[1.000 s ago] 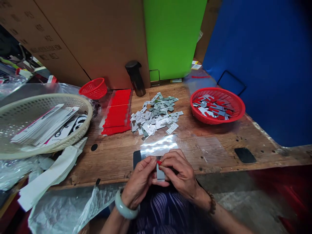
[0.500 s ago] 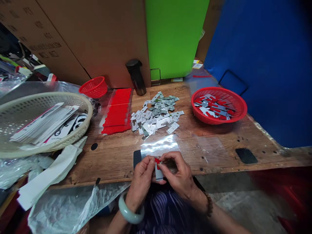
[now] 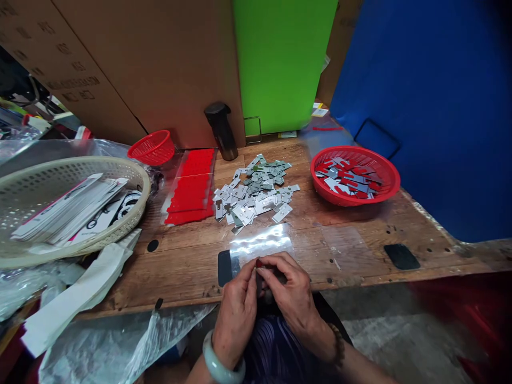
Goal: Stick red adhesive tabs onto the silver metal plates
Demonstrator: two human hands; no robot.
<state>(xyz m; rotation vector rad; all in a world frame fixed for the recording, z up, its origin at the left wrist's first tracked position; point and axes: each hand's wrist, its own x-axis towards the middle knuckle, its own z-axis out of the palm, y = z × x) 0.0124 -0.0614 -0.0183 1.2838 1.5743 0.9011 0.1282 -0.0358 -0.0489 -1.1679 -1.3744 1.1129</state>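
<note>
Close to the table's front edge, my left hand (image 3: 235, 301) and my right hand (image 3: 294, 292) meet with fingertips pinched together. Between them is a small metal plate with a red sticker (image 3: 259, 263); only a bit of red shows, and the fingers hide nearly all the rest. Just beyond my hands lies a shiny clear sheet (image 3: 262, 242) with a dark end. Farther back is a loose pile of silver metal plates (image 3: 256, 197) with cut-outs. Left of that pile are stacked sheets of red stickers (image 3: 190, 186).
At right, a red basket (image 3: 394, 176) holds plates with red on them. A cream basket (image 3: 140, 213) of printed cards stands left, near a small red basket (image 3: 154, 149). A black bottle (image 3: 224, 133) stands before the cardboard (image 3: 168, 64). Blue board (image 3: 436, 122) borders the right.
My hands have turned the metal plate, so its silver face, visible before, is now hidden. My fingers have closed in tighter around it. The whole view has shifted slightly.
</note>
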